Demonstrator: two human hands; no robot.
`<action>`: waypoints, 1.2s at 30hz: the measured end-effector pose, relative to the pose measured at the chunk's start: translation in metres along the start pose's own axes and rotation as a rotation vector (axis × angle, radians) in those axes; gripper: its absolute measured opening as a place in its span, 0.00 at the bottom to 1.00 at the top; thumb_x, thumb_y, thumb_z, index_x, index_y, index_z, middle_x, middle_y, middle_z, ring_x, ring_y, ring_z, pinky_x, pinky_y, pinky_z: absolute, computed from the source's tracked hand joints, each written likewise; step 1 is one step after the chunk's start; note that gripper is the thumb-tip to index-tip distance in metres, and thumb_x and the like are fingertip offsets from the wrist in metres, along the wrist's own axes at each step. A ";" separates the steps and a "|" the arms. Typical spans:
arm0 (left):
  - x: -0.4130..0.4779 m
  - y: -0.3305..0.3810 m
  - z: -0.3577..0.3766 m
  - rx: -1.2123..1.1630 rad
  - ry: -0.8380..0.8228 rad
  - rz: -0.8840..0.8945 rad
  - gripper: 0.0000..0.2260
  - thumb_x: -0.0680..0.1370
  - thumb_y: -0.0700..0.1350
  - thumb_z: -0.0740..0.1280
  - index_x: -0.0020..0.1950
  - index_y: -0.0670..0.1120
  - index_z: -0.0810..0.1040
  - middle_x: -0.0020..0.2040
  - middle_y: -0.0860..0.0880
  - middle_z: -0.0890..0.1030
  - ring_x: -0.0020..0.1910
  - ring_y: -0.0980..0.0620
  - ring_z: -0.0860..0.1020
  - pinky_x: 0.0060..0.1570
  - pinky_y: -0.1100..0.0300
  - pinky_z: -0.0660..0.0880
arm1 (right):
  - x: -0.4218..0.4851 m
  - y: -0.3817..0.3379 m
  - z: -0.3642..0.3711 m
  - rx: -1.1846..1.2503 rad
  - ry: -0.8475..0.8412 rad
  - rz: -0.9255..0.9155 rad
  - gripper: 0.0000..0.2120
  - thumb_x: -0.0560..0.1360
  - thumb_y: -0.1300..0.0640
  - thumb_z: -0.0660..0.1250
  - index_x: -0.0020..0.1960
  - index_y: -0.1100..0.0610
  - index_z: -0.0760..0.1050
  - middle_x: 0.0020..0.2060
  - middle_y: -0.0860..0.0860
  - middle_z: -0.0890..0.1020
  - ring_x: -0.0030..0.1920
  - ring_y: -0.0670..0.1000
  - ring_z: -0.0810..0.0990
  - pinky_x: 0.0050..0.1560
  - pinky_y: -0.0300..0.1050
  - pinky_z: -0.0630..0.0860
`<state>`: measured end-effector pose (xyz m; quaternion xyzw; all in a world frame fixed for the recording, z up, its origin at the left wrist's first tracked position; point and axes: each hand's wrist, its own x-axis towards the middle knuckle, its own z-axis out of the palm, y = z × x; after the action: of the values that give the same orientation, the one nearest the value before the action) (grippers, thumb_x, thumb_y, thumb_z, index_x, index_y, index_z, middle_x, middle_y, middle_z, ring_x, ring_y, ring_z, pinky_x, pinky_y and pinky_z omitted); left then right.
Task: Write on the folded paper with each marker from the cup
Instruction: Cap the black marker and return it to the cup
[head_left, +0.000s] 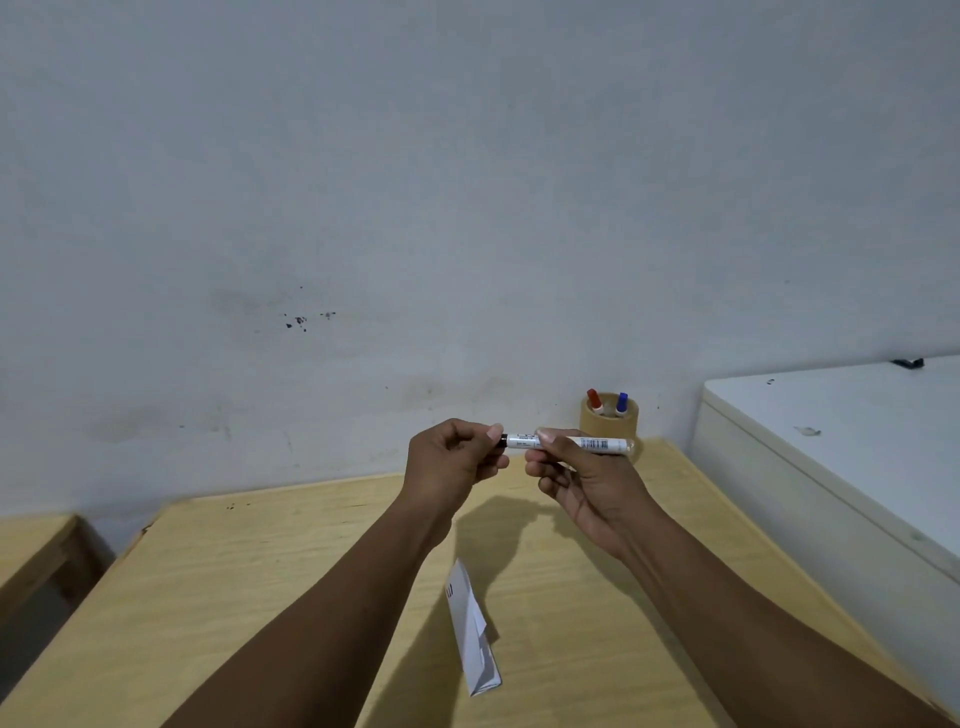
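Note:
I hold a white marker (597, 444) level above the table, in front of the wall. My right hand (582, 483) grips its barrel, and my left hand (454, 460) pinches its black cap end. The folded white paper (471, 631) lies on the wooden table (234, 582) below my forearms, with a few dark strokes near its far end. A tan cup (613, 423) stands at the table's far right corner, behind the marker. It holds a red-capped marker (594, 400) and a blue-capped marker (621, 403).
A white cabinet or appliance top (841, 415) borders the table on the right, slightly higher. A second wooden table (31, 545) stands at the left, across a gap. A grey wall rises just behind the table.

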<state>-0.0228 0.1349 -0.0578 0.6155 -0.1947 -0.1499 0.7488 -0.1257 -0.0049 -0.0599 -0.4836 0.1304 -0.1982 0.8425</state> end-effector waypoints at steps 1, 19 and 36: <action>0.001 0.000 0.003 0.026 -0.010 0.015 0.07 0.76 0.41 0.74 0.46 0.37 0.82 0.41 0.39 0.85 0.38 0.47 0.85 0.46 0.54 0.82 | 0.000 -0.001 -0.002 -0.003 0.006 -0.004 0.04 0.78 0.63 0.70 0.52 0.63 0.81 0.35 0.57 0.85 0.33 0.50 0.85 0.35 0.39 0.78; 0.044 0.043 0.079 0.363 -0.152 0.250 0.13 0.75 0.51 0.75 0.56 0.47 0.83 0.43 0.45 0.88 0.44 0.47 0.87 0.52 0.46 0.83 | 0.035 -0.103 -0.064 -1.083 -0.245 -0.105 0.06 0.72 0.61 0.77 0.49 0.61 0.86 0.44 0.59 0.88 0.43 0.49 0.84 0.48 0.44 0.76; 0.096 -0.021 0.105 0.706 -0.197 0.198 0.18 0.79 0.52 0.70 0.69 0.51 0.77 0.63 0.48 0.82 0.45 0.57 0.81 0.51 0.61 0.76 | 0.131 -0.084 -0.113 -0.997 0.307 -0.326 0.05 0.75 0.59 0.75 0.50 0.54 0.85 0.46 0.52 0.87 0.50 0.53 0.86 0.55 0.48 0.80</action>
<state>0.0118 -0.0047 -0.0502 0.7965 -0.3640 -0.0592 0.4792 -0.0732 -0.1891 -0.0470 -0.8038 0.2535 -0.3087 0.4408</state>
